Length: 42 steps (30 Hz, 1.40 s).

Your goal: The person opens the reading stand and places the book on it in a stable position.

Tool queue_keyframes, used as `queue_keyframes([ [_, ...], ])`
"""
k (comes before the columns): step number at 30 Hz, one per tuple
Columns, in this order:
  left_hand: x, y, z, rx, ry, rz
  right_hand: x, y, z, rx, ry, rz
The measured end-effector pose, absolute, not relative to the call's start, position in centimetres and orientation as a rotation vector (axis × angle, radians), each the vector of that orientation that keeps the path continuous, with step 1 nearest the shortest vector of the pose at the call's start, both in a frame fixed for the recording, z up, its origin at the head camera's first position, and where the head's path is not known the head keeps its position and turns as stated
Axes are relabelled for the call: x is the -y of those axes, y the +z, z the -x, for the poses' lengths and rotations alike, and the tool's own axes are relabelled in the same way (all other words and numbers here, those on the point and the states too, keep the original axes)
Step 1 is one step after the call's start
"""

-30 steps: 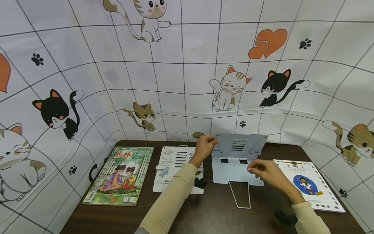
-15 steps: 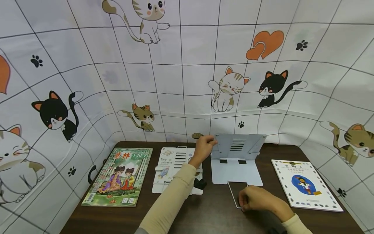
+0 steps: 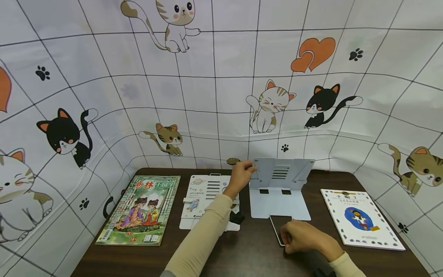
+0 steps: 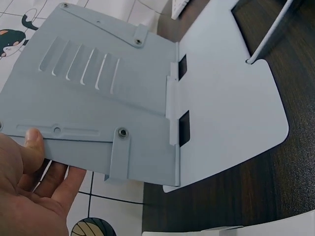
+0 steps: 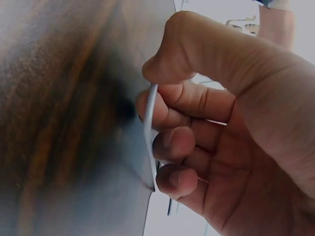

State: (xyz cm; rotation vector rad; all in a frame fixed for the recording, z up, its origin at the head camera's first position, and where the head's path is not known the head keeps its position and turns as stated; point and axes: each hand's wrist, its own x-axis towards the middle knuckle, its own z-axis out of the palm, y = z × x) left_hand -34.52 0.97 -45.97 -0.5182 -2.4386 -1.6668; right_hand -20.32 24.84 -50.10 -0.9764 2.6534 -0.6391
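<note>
A pale grey metal book stand (image 3: 280, 204) lies unfolded on the table, its slotted panel (image 4: 93, 98) raised from the flat plate (image 4: 226, 103). At the panel's upper left corner, my left hand (image 3: 238, 179) pinches the edge between thumb and fingers. A thin white wire leg (image 3: 275, 232) extends from the plate's near edge. Its near end is between the thumb and fingers of my right hand (image 3: 304, 236). In the right wrist view, the thumb and index finger pinch the wire, and the other fingers curl beside it.
A white "Tiny universe" book stand (image 3: 197, 200) lies beneath my left forearm. The green magazine (image 3: 145, 211) is at far left, and a white book (image 3: 361, 221) with a blue picture is at right. A cat-print cloth (image 3: 221, 92) hangs behind the dark table (image 3: 242, 254).
My right hand has come down and toward me from beside the plate, and has taken hold of the wire leg's near end. The left hand keeps its pinch on the panel.
</note>
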Motion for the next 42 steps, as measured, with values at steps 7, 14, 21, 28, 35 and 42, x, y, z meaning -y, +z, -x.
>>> queue_keyframes([
  [7, -1.3, -46.1, 34.5, 2.421, -1.671, 0.499, -25.8, -48.6, 20.8, -2.577, -0.826, 1.005],
  [14, -1.2, -46.6, 34.6, 2.405, -1.672, 0.535, -26.8, -46.7, 22.1, -2.690, -0.932, 0.969],
  [21, -1.0, -46.9, 34.5, 2.412, -1.678, 0.518, -26.9, -46.1, 23.0, -2.869, -1.057, 0.899],
  [28, -0.8, -46.8, 34.4, 2.435, -1.690, 0.481, -26.9, -47.4, 24.3, -3.117, -1.190, 0.805],
  [35, -0.7, -46.9, 34.6, 2.438, -1.680, 0.506, -27.5, -50.2, 25.6, -3.152, -1.225, 0.534],
  [42, -0.6, -47.0, 34.5, 2.423, -1.689, 0.541, -27.9, -51.9, 25.5, -2.911, -1.320, 0.259],
])
